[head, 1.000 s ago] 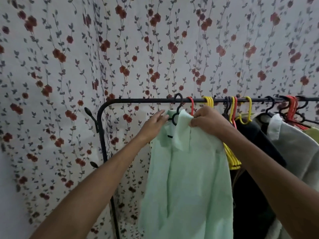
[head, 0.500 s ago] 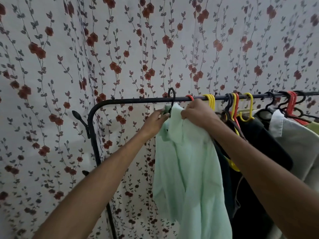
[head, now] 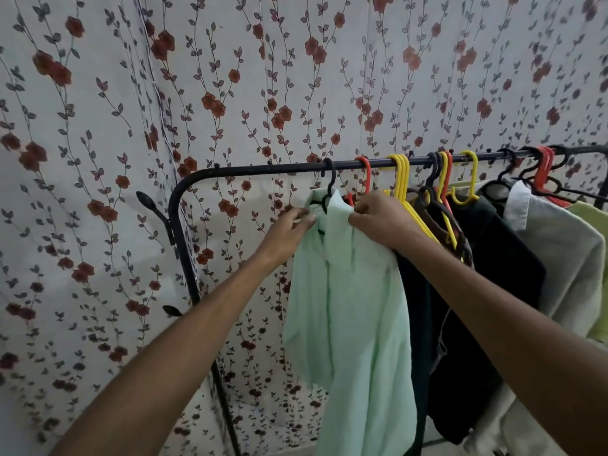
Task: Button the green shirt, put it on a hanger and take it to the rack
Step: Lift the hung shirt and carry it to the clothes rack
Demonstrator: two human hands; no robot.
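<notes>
The pale green shirt [head: 355,317] hangs on a black hanger [head: 330,184] whose hook sits over the black rack rail [head: 263,168], at the left end of the row of clothes. My left hand [head: 289,228] pinches the shirt's left collar edge near the hanger. My right hand [head: 378,222] grips the shirt's collar and right shoulder. The hanger's arms are mostly hidden under the cloth.
Right of the green shirt hang empty red [head: 365,174] and yellow hangers [head: 401,179], a dark garment [head: 493,291] and a light grey shirt [head: 566,258]. The rack's curved left post [head: 179,225] has side hooks. A flowered curtain [head: 131,126] hangs behind.
The hanger's hook went from just below the rail onto it. Both hands stayed at the collar; the view shifted so the rack sits lower and further right.
</notes>
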